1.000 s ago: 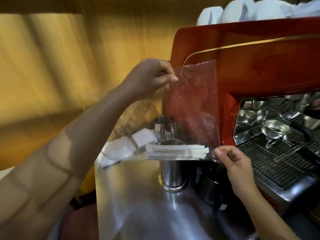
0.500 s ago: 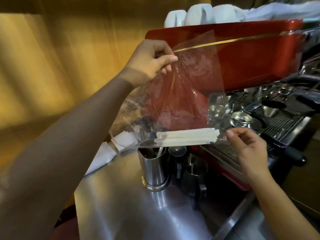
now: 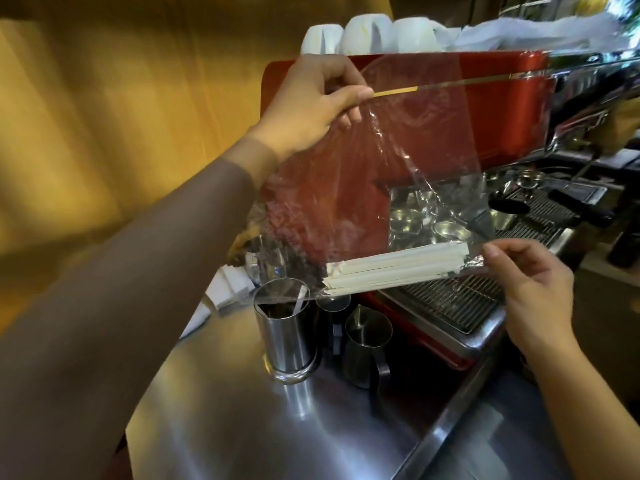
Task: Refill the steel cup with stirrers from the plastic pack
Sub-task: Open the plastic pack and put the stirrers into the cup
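Observation:
A clear plastic pack point(image 3: 408, 161) hangs in the air in front of a red espresso machine. My left hand point(image 3: 311, 98) pinches its upper left corner. My right hand point(image 3: 533, 289) pinches its lower right corner. A bundle of paper-wrapped stirrers point(image 3: 394, 271) lies along the pack's bottom edge, almost level, its left end slightly lower. The tall steel cup point(image 3: 287, 334) stands on the steel counter just below the pack's lower left corner, with one white stirrer point(image 3: 300, 301) leaning inside it.
Two steel pitchers point(image 3: 367, 344) stand right of the cup. The red espresso machine point(image 3: 502, 109) with its drip grate point(image 3: 450, 303) fills the right side, white cups point(image 3: 363, 32) on top. Folded white napkins point(image 3: 228, 289) lie behind the cup. The counter point(image 3: 263, 420) spreads in front.
The pack and both hands have shifted right and up relative to the cup; the stirrer bundle now sits up and right of the cup's mouth, not directly over it. The view also swung.

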The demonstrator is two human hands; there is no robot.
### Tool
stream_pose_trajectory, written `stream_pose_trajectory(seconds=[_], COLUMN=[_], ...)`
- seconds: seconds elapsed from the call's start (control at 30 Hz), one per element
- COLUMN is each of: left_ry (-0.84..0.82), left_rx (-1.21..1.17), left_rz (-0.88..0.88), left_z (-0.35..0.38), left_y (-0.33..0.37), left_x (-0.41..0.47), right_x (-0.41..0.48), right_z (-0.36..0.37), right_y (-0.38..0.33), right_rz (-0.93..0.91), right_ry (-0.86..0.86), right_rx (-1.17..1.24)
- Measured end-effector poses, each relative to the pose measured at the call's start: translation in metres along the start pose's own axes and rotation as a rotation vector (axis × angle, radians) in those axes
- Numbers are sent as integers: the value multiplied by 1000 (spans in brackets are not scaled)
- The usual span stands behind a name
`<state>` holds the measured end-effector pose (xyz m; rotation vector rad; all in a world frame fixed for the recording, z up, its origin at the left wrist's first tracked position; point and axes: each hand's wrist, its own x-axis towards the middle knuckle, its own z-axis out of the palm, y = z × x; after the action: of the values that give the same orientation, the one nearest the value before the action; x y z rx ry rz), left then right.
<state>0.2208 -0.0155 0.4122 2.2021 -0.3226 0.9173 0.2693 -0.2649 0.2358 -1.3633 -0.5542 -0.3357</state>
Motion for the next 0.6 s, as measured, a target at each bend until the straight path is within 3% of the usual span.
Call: stream_pose_trajectory(seconds=[0.27,0.6], left_ry=[11,96], left_rx=[6,-9], left_rz=[28,-85], left_z=[-2,-17], left_y=[0,-22], left_x=[0,-23], right_x=[1,6], right_z=[-5,11], right_y=[-14,-10], right_rz=[-16,-37], right_ry=[-34,-103], right_rx=[-57,-96])
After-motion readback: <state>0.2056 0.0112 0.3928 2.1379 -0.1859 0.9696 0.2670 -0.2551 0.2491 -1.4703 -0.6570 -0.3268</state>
